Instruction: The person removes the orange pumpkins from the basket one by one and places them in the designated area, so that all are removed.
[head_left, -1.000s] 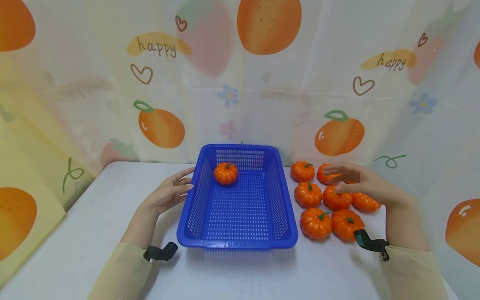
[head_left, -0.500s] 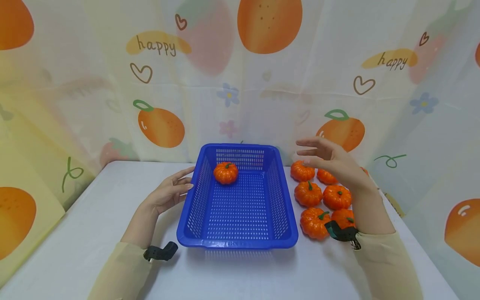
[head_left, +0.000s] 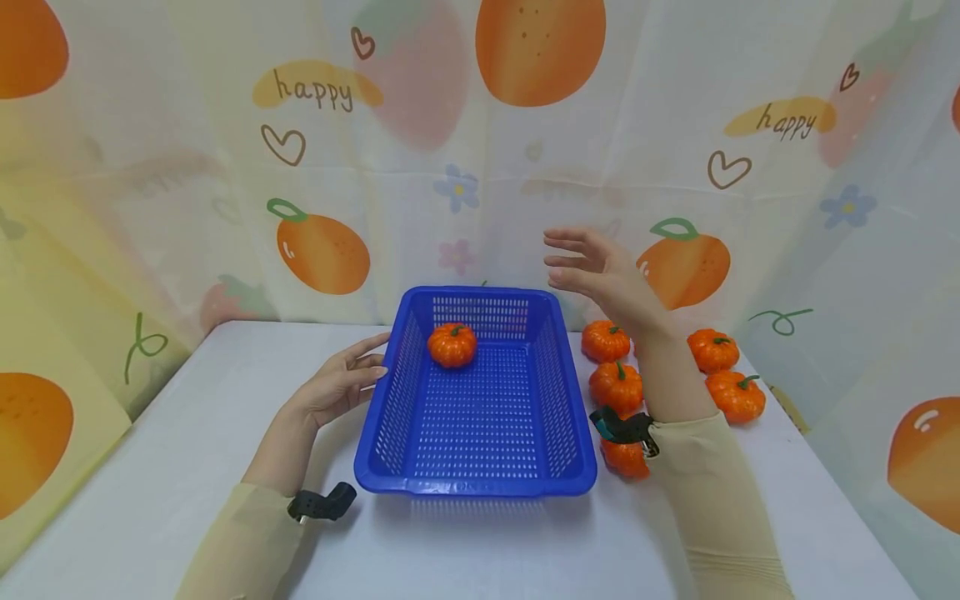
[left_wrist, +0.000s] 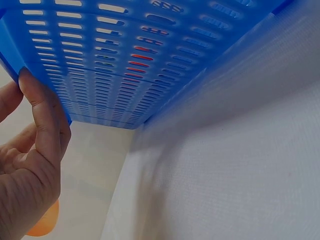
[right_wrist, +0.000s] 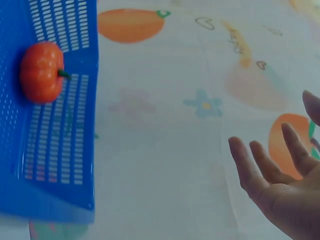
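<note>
A blue plastic basket [head_left: 476, 487] with slotted walls stands on the white table. Inside, near its far left corner, sits one small orange pumpkin [head_left: 452, 345] with a green stem. My left hand [head_left: 339, 385] is at the basket's left side, its fingertips and thumb touching the rim; the left wrist view shows the hand [left_wrist: 37, 145] at the edge from below. My right hand [head_left: 611, 279] is raised beyond the basket's far right corner, fingers spread and relaxed, holding nothing. In the right wrist view the right hand [right_wrist: 280, 180] is apart from the basket [right_wrist: 82, 145].
Several more pumpkins stand right of the basket, among them a near-row pumpkin [head_left: 616, 387] and a far-right pumpkin [head_left: 735, 397]. My right forearm hides some of them. A fruit-printed curtain [head_left: 495, 208] hangs behind the white table [head_left: 480, 558].
My right hand has risen from over the pumpkins and moved left toward the basket's far corner, its forearm now covering other pumpkins. The left hand, the basket and its pumpkin stay put.
</note>
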